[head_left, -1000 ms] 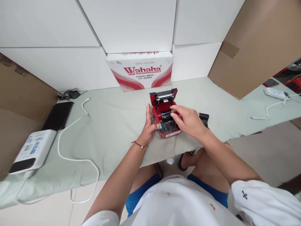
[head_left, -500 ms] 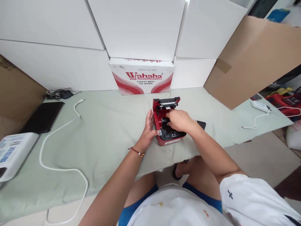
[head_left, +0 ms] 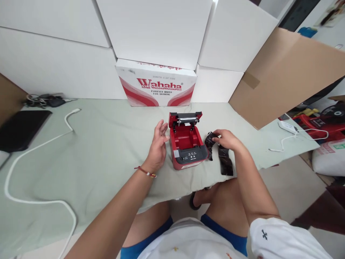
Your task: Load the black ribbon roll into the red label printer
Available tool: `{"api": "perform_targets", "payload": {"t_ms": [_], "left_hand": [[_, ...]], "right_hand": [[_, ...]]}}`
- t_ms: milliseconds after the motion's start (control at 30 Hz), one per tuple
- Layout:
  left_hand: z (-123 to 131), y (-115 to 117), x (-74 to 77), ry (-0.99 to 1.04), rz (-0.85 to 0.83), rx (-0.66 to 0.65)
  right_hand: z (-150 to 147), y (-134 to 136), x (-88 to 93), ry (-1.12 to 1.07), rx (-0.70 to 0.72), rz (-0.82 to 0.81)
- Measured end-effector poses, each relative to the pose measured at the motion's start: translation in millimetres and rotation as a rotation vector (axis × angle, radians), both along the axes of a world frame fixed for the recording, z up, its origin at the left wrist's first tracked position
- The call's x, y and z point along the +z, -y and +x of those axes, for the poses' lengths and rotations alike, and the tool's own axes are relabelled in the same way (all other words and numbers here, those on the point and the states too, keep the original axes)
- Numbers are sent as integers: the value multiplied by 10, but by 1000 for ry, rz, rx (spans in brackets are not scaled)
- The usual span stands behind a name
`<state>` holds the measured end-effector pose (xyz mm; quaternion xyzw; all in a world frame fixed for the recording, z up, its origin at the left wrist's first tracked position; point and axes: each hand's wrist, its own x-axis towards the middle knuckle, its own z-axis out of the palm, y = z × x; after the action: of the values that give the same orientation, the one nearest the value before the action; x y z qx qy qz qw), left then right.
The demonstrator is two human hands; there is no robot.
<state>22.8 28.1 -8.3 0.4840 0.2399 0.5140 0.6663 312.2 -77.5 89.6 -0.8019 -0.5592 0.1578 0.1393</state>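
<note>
At the near edge of the pale green cloth-covered table [head_left: 113,158], the right hand [head_left: 228,141] is closed round a dark glossy roll [head_left: 211,139]. A loose strip of the roll trails back under the wrist toward the table edge. The roll sits at the fingertips, just to the right of a small red plastic printer [head_left: 186,145], whose lid stands open and whose red well is bare. On the printer's other side the left hand [head_left: 157,144] is held wide with its fingers spread, just beside the casing; whether it touches cannot be told. A red cord bracelet [head_left: 145,172] circles that wrist. The white sticker on the printer's front is too small to read.

Further left, a white cable [head_left: 40,143] loops across the cloth, near a flat black tablet [head_left: 21,129] and a bunch of keys [head_left: 43,100]. Behind the printer stands a white and red cardboard carton [head_left: 156,84] printed "Wahaha" and "PURIFIED WATER FOR DRINKING". A brown cardboard sheet [head_left: 285,72] leans at the far right.
</note>
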Motion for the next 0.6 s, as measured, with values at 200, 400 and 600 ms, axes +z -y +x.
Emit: {"api": "perform_targets", "payload": {"t_ms": [200, 400, 600], "left_hand": [[277, -121, 136, 30, -172, -65], [280, -22, 22, 13, -200, -50], [259, -21, 32, -80, -171, -36]], "right_hand": [[125, 329, -351, 71, -183, 146], [310, 640, -493, 16, -161, 46], [275, 784, 23, -135, 22, -49]]}}
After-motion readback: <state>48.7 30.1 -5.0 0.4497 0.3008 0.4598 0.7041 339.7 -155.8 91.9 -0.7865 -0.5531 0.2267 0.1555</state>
